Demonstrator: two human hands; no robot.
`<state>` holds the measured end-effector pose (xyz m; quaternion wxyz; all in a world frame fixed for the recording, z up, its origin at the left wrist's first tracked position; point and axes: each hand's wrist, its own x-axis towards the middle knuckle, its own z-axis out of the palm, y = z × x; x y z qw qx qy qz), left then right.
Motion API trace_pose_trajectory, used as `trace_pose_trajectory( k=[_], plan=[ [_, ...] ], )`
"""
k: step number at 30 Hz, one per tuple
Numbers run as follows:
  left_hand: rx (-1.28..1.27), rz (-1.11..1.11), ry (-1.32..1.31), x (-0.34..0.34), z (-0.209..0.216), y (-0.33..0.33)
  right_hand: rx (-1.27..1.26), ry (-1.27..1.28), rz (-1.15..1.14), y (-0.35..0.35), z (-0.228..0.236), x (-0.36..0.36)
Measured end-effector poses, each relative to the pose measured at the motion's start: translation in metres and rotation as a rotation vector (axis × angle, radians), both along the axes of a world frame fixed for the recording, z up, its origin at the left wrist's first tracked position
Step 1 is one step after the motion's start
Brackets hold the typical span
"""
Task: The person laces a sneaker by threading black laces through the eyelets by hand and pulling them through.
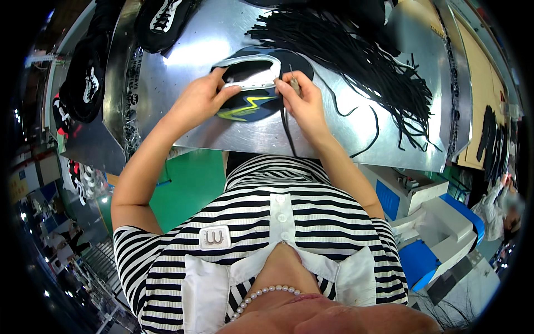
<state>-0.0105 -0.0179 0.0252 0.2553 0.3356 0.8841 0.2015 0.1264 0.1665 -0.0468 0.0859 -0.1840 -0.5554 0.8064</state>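
My left hand (199, 103) pinches the pale collar (258, 87) of a dark-blue, yellow-zigzag shoe (253, 108) near the silver metal table's (356, 131) front edge; right hand (306, 106) holds a slender tool (294, 83). Likely light, pliable; grip at collar.

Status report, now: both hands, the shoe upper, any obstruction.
Left hand gripping left side of shoe upper. Right hand at its right side, pinching small tool. Black lace bundle beyond, clear of both hands.

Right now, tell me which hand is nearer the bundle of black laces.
Right. The right hand is just left of the bundle of black laces, on its near side; the left hand is farther left, across the shoe's opening.
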Motion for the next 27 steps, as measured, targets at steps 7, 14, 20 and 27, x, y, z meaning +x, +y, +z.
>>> trace_pose_trajectory(
  k=[7, 14, 20, 27],
  plan=[
    [0.363, 0.472, -0.971, -0.003, -0.027, 0.049, -0.027, -0.029, 0.003, -0.003, -0.025, -0.023],
    [0.732, 0.405, -1.135, 0.007, -0.026, 0.032, 0.03, -0.021, 0.087, 0.001, 0.015, -0.006],
    [0.867, 0.505, -1.031, 0.032, -0.025, 0.024, 0.181, -0.042, 0.167, -0.002, 0.03, -0.008],
    [0.881, 0.522, -0.928, 0.042, -0.026, 0.027, 0.319, -0.012, 0.172, -0.001, 0.035, -0.002]
  ],
)
